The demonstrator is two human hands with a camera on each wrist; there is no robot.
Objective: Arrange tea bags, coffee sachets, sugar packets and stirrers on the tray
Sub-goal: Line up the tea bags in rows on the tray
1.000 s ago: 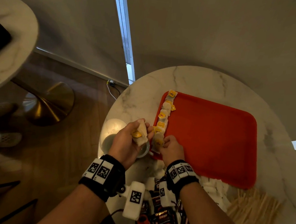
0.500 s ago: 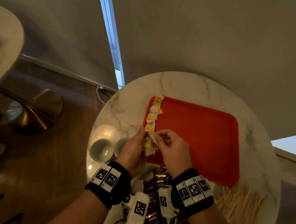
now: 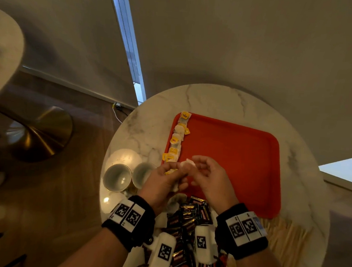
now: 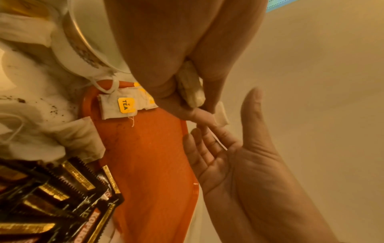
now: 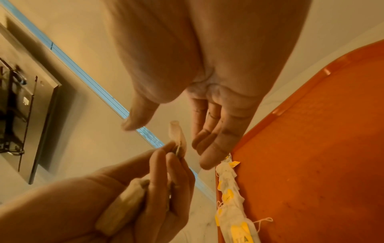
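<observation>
A red tray (image 3: 231, 158) lies on the round marble table (image 3: 151, 121). A row of tea bags (image 3: 175, 141) with yellow tags runs along its left edge. My left hand (image 3: 172, 171) grips a small bundle of tea bags (image 4: 191, 88) over the tray's near left corner, and one tea bag (image 5: 176, 136) sticks up from its fingertips. Beside it my right hand (image 3: 200, 166) has relaxed, spread fingers and holds nothing; its palm (image 4: 239, 161) faces the bundle. Nearest in the row is a bag with a TEA tag (image 4: 125, 106).
Two cups (image 3: 117, 177) stand left of the tray. Dark coffee sachets (image 3: 188, 215) and white packets lie in a heap at the table's near edge, under my wrists. Wooden stirrers (image 3: 284, 241) lie at the near right. A second table (image 3: 2, 48) stands at far left.
My right hand has lifted off the row of tea bags and opened beside my left hand. My left hand carried its bundle from over the cup to the tray's corner.
</observation>
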